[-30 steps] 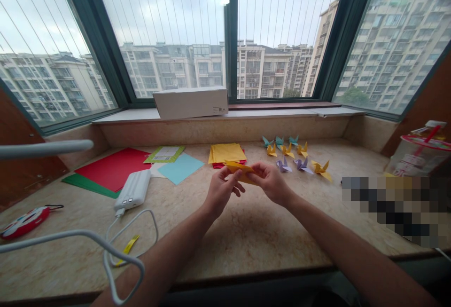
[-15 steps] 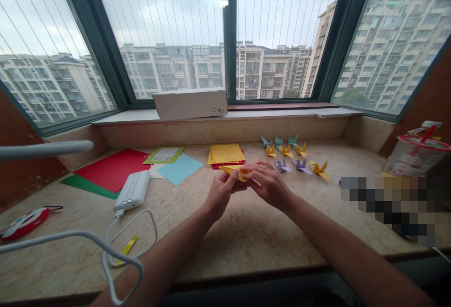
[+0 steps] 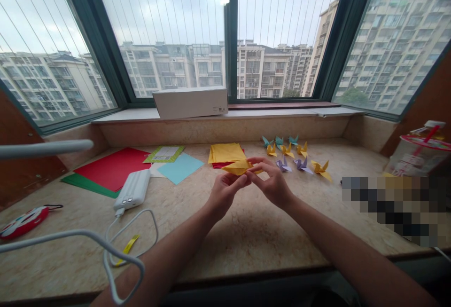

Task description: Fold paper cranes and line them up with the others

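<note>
Both my hands are raised over the marble sill (image 3: 246, 232), pinching one folded piece of yellow paper (image 3: 237, 167) between them. My left hand (image 3: 222, 191) grips its lower left part with closed fingers. My right hand (image 3: 270, 181) pinches the right end, fingers curled. Behind the paper lies a stack of yellow and red sheets (image 3: 225, 153). Several finished paper cranes (image 3: 295, 154) in yellow, teal and purple stand to the right of the stack.
Red and green sheets (image 3: 112, 169), a light blue sheet (image 3: 180, 168) and a white power bank (image 3: 133, 189) with a cable lie left. A white box (image 3: 190, 102) sits on the window ledge. A lidded drink cup (image 3: 419, 152) stands at right.
The yellow paper has been turned and lifted slightly between my fingers; its folded point now sticks out to the left. Both hands stayed in the same place.
</note>
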Action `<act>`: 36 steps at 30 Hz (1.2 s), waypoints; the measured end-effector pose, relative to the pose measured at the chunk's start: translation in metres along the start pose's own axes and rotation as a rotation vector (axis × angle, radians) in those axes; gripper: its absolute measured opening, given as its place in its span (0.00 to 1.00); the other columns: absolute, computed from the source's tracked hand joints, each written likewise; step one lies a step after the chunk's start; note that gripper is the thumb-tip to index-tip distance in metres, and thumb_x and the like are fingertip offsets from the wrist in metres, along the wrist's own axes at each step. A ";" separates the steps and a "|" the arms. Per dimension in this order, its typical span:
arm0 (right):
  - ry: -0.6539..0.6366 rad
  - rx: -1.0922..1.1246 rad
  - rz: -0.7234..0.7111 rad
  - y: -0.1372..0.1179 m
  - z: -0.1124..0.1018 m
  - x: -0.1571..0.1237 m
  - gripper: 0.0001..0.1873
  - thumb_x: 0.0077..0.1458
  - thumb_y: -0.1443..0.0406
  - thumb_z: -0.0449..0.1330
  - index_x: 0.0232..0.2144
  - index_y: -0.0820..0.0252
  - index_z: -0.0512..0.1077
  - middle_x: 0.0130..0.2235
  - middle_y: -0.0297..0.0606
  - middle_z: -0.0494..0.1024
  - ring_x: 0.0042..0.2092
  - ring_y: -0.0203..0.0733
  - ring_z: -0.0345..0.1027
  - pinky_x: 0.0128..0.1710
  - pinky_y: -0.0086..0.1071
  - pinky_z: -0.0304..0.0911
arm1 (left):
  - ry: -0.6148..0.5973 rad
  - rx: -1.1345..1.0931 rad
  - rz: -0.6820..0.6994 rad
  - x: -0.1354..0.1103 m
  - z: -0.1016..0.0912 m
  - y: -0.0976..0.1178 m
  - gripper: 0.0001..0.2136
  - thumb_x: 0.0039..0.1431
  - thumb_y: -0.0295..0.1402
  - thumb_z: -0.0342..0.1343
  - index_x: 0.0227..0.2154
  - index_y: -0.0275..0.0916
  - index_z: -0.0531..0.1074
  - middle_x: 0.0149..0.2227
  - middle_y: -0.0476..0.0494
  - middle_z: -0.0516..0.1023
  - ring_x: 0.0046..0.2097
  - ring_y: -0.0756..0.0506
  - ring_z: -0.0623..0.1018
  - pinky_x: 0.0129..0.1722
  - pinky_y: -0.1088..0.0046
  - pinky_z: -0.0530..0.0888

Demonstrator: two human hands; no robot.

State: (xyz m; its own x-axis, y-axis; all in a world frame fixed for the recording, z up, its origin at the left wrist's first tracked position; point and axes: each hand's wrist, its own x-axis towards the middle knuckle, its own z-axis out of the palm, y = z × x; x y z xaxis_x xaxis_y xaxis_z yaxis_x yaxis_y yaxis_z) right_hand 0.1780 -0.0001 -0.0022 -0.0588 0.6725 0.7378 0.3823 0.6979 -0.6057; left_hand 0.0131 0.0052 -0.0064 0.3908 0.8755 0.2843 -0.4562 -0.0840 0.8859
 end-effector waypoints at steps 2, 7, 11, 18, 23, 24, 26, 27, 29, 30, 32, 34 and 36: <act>-0.004 0.049 0.051 0.002 0.001 0.001 0.05 0.55 0.62 0.65 0.29 0.57 0.76 0.47 0.42 0.76 0.50 0.46 0.71 0.53 0.43 0.64 | 0.038 0.039 0.004 0.001 0.000 -0.001 0.15 0.51 0.36 0.67 0.39 0.32 0.79 0.40 0.38 0.83 0.44 0.41 0.81 0.52 0.58 0.74; -0.038 0.200 0.214 0.006 0.003 0.002 0.11 0.50 0.59 0.68 0.35 0.57 0.75 0.48 0.42 0.76 0.50 0.48 0.72 0.51 0.43 0.66 | 0.119 0.098 0.006 0.002 0.000 -0.001 0.15 0.52 0.40 0.66 0.37 0.32 0.80 0.36 0.39 0.83 0.37 0.44 0.82 0.46 0.62 0.78; -0.092 0.435 0.361 0.007 0.005 0.002 0.25 0.50 0.56 0.68 0.49 0.56 0.68 0.44 0.42 0.79 0.45 0.46 0.75 0.44 0.40 0.71 | 0.135 0.158 0.028 0.002 -0.001 0.002 0.15 0.52 0.40 0.65 0.36 0.32 0.79 0.35 0.39 0.83 0.35 0.43 0.82 0.40 0.66 0.78; -0.064 0.386 0.388 0.010 0.005 0.001 0.21 0.50 0.54 0.67 0.43 0.58 0.73 0.44 0.44 0.80 0.47 0.48 0.74 0.48 0.41 0.69 | 0.113 0.222 0.040 0.003 -0.002 0.002 0.12 0.52 0.37 0.64 0.34 0.32 0.78 0.30 0.41 0.82 0.32 0.45 0.81 0.33 0.71 0.77; -0.115 0.321 0.324 0.007 0.004 0.000 0.23 0.52 0.54 0.66 0.48 0.56 0.71 0.42 0.42 0.79 0.43 0.46 0.74 0.44 0.40 0.70 | 0.143 0.204 0.038 0.003 -0.002 0.004 0.11 0.51 0.36 0.64 0.35 0.33 0.76 0.31 0.42 0.81 0.31 0.46 0.81 0.31 0.72 0.77; -0.112 0.312 0.320 0.007 0.004 0.000 0.22 0.53 0.53 0.65 0.48 0.57 0.72 0.42 0.42 0.79 0.42 0.45 0.73 0.43 0.39 0.69 | 0.142 0.205 0.037 0.002 -0.002 0.004 0.12 0.52 0.36 0.64 0.35 0.33 0.76 0.31 0.42 0.81 0.31 0.46 0.81 0.31 0.72 0.77; -0.073 0.261 0.305 0.007 0.005 -0.001 0.19 0.54 0.54 0.64 0.45 0.58 0.73 0.40 0.42 0.79 0.40 0.44 0.73 0.42 0.39 0.69 | 0.121 0.218 0.027 0.001 -0.001 0.004 0.12 0.52 0.37 0.64 0.36 0.33 0.76 0.31 0.42 0.81 0.31 0.46 0.81 0.31 0.72 0.77; -0.048 0.225 0.294 0.008 0.005 -0.001 0.18 0.55 0.54 0.63 0.43 0.58 0.73 0.38 0.41 0.79 0.39 0.44 0.72 0.41 0.39 0.69 | 0.104 0.229 0.022 0.001 -0.001 0.003 0.13 0.52 0.37 0.64 0.37 0.33 0.76 0.31 0.42 0.81 0.31 0.46 0.81 0.31 0.71 0.77; -0.005 0.145 0.264 0.009 0.005 -0.002 0.15 0.54 0.55 0.64 0.40 0.58 0.74 0.36 0.40 0.79 0.37 0.44 0.72 0.40 0.39 0.68 | 0.073 0.254 0.015 0.000 0.000 0.002 0.15 0.53 0.38 0.64 0.38 0.32 0.76 0.32 0.41 0.81 0.31 0.45 0.81 0.32 0.71 0.77; 0.008 0.104 0.243 0.010 0.005 -0.002 0.14 0.54 0.56 0.64 0.39 0.58 0.74 0.36 0.40 0.79 0.37 0.44 0.72 0.40 0.39 0.68 | 0.063 0.264 0.014 0.000 0.000 0.001 0.15 0.53 0.39 0.64 0.39 0.32 0.76 0.33 0.40 0.82 0.32 0.45 0.81 0.32 0.71 0.77; 0.026 0.023 0.189 0.009 0.005 -0.003 0.12 0.55 0.57 0.63 0.39 0.57 0.74 0.36 0.39 0.80 0.37 0.45 0.72 0.40 0.39 0.68 | 0.062 0.283 0.014 0.000 0.000 0.000 0.16 0.53 0.39 0.64 0.39 0.32 0.76 0.33 0.39 0.82 0.31 0.44 0.81 0.31 0.71 0.77; 0.034 -0.045 0.123 0.007 0.006 -0.004 0.10 0.56 0.58 0.62 0.38 0.57 0.74 0.38 0.40 0.80 0.40 0.46 0.73 0.41 0.40 0.67 | 0.077 0.302 0.021 0.000 0.000 -0.001 0.15 0.54 0.40 0.63 0.38 0.32 0.77 0.34 0.39 0.82 0.30 0.44 0.81 0.30 0.71 0.76; 0.039 -0.084 0.057 0.004 0.006 -0.004 0.07 0.58 0.60 0.61 0.37 0.56 0.74 0.40 0.41 0.79 0.43 0.47 0.72 0.42 0.41 0.66 | 0.092 0.316 0.033 -0.001 0.000 -0.001 0.15 0.54 0.41 0.63 0.37 0.33 0.78 0.33 0.39 0.82 0.30 0.45 0.81 0.29 0.72 0.76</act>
State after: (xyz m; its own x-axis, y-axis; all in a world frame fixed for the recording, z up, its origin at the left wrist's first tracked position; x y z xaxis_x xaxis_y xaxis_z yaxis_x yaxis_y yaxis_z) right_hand 0.1747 0.0017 -0.0090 0.0004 0.6994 0.7147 0.4601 0.6344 -0.6211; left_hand 0.0129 0.0049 -0.0072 0.2996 0.9080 0.2929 -0.1910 -0.2437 0.9509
